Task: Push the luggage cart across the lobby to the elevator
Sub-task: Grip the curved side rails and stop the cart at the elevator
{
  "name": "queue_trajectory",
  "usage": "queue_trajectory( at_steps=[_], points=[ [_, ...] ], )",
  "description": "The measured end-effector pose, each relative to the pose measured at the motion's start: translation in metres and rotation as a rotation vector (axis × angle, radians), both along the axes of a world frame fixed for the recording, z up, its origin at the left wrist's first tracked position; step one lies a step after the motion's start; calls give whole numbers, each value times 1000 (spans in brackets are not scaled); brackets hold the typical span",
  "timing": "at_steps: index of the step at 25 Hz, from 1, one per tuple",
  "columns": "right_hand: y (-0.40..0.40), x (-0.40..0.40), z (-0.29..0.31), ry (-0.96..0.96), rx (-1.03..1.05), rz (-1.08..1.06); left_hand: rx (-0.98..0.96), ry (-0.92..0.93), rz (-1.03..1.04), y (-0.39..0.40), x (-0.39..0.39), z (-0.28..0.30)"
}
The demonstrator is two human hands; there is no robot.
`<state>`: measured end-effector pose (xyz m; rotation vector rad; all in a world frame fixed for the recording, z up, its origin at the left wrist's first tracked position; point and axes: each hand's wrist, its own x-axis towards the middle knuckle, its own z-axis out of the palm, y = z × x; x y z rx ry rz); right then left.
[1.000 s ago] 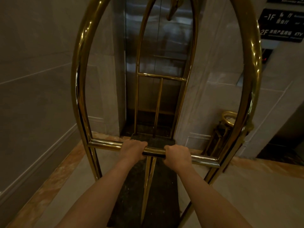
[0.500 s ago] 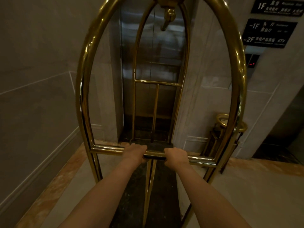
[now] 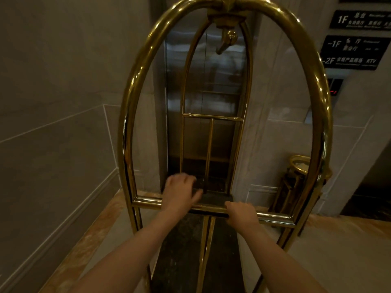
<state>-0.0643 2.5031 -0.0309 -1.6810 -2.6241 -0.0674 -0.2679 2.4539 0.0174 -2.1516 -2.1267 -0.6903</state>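
Note:
The brass luggage cart (image 3: 127,132) fills the view, its arched frame rising in front of me and its dark carpeted deck (image 3: 184,250) running away below. My right hand (image 3: 241,214) is wrapped around the cart's horizontal handle bar (image 3: 275,218). My left hand (image 3: 179,192) is lifted just above the bar, fingers spread, holding nothing. Straight ahead, seen through the arch, are the closed steel elevator doors (image 3: 220,85); the cart's far end stands close in front of them.
A grey tiled wall (image 3: 53,123) runs along the left. A marble pillar (image 3: 275,144) stands right of the doors, with a brass ash bin (image 3: 298,166) at its foot. Floor signs (image 3: 355,49) and a call panel (image 3: 335,87) hang upper right. Pale floor (image 3: 338,261) lies to the right.
My left hand has let go of the handle bar and risen above it with fingers open. The view has tilted up, showing the arch's top. The right hand keeps its grip.

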Motion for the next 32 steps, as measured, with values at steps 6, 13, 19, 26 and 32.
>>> queue_trajectory(
  at_steps=[6, 13, 19, 26, 32],
  points=[
    [3, -1, -1, -14, 58, 3, 796, -265, 503, -1, -81, 91],
    [7, -2, 2, -41, 38, -15, 574, -602, 467, 32, -111, 75],
    [10, 2, -4, 141, 1, -11, 500, -508, 508, 28, -107, 80],
    [4, 51, 103, 536, 599, -258, 426, -494, 487, 23, -108, 84],
    [10, 94, 134, 662, 949, -379, 382, -497, 482, 19, -106, 89]
  ],
)
